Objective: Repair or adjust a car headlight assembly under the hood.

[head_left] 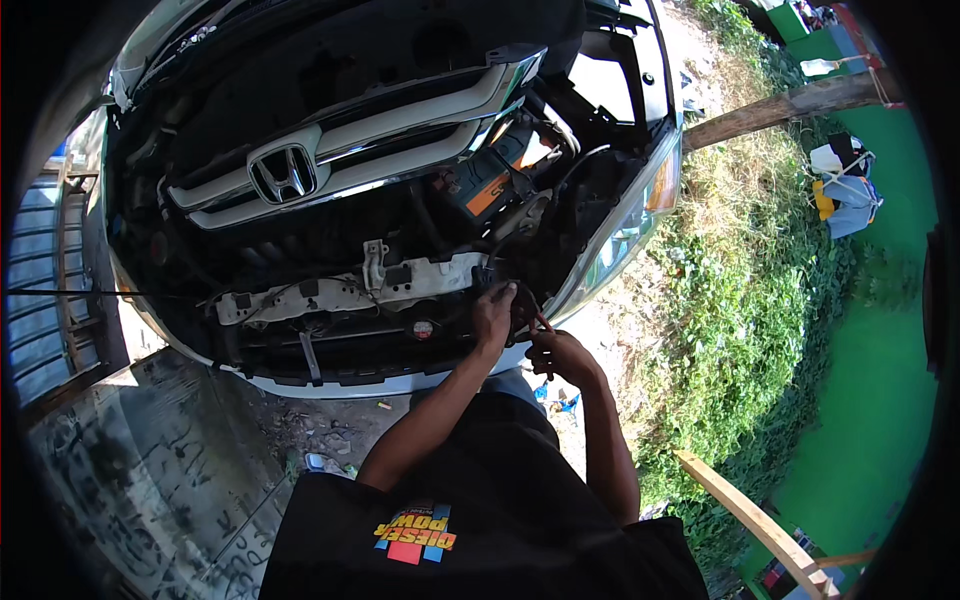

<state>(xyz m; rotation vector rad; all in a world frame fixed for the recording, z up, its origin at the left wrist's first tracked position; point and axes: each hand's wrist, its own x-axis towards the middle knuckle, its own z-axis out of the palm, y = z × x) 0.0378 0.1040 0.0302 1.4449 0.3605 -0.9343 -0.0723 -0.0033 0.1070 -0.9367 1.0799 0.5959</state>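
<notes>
Both hands work at the front corner of a car with its bonnet up, close to the headlight (622, 240). My left hand (492, 318) is closed at the end of the pale metal crossbar (420, 277), beside dark parts; shadow hides what its fingertips hold. Just right of it and nearer to me, my right hand (562, 357) is closed round a tool with a thin reddish-orange handle (543, 322). The working end of this tool is lost among the dark parts, so its exact kind cannot be told.
A chrome-trimmed grille (350, 150) lies over the engine bay. Behind it sits a battery with an orange label (487, 193). The bumper edge (345, 378) curves in front of me. Weeds (740, 340) grow on the right; a wooden beam (755, 520) slants at lower right.
</notes>
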